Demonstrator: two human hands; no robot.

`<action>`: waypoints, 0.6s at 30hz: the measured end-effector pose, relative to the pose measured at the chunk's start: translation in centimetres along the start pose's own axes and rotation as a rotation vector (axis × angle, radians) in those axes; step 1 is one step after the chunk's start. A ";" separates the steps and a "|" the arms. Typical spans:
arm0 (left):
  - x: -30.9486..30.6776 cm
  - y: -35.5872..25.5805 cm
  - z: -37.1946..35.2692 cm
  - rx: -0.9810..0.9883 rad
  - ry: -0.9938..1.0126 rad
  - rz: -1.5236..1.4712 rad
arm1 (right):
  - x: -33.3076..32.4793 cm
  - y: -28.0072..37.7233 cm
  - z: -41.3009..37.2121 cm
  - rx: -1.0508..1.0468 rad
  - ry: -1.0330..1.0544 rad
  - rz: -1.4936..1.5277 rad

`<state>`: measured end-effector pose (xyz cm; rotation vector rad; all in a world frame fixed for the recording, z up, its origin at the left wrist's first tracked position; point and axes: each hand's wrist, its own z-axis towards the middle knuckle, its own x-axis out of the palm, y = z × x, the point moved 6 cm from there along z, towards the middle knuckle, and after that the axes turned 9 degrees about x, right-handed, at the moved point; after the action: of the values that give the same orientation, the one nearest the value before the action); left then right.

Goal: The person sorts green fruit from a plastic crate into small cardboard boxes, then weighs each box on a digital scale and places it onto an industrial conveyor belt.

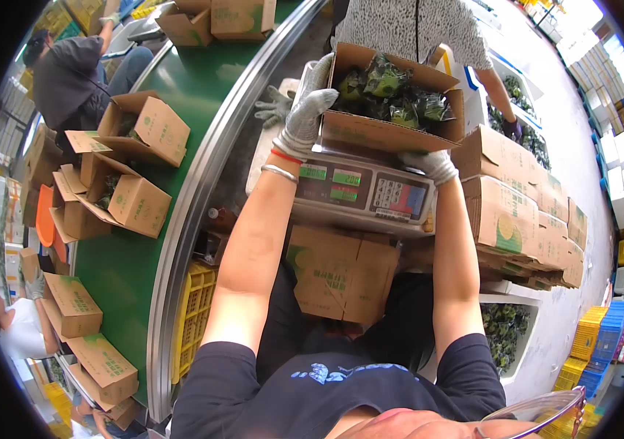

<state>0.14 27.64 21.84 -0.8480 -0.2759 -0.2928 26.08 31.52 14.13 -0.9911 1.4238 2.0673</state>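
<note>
An uncapped cardboard box (385,132) holds several clear bags of dark green produce (386,79). It sits over a digital scale (359,192) with lit green displays. My left hand (307,117), in a grey glove, grips the box's left side, thumb near the rim. The right hand (435,165), gloved too, holds the lower front right corner; its fingertips are partly hidden by the box. To the left of my left hand is another grey glove (274,108). Below the scale, a printed cardboard box (341,274) stands between my legs.
A green conveyor (125,271) with a metal rail runs along the left, carrying several open boxes (133,201). Stacked folded cartons (520,201) stand right. A person in a patterned top (400,29) reaches toward white bins of greens. A yellow crate (196,311) is by the rail.
</note>
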 end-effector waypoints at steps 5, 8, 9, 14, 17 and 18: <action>-1.1 2.6 0.5 -0.245 -0.115 -0.150 | -3.0 2.9 0.1 0.164 0.265 0.202; -1.1 1.5 0.5 -0.262 -0.151 -0.130 | -9.3 3.9 -1.5 0.172 -0.093 0.405; -1.0 0.5 0.7 -0.307 -0.151 -0.165 | -11.2 4.2 -2.0 0.192 -0.135 0.303; -3.9 -0.3 -0.1 -0.212 -0.191 -0.017 | -16.2 12.0 -3.6 0.107 -0.325 0.470; -2.7 -3.6 -0.5 -0.154 -0.121 0.087 | -14.4 15.3 -0.8 0.080 -0.177 0.260; -2.9 -3.3 -0.5 -0.122 -0.111 0.103 | -13.9 15.5 0.7 0.065 -0.135 -0.033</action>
<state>-3.68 25.60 22.75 -0.9974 -0.3195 -0.1677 24.07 26.91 34.33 -0.8266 1.3876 2.0107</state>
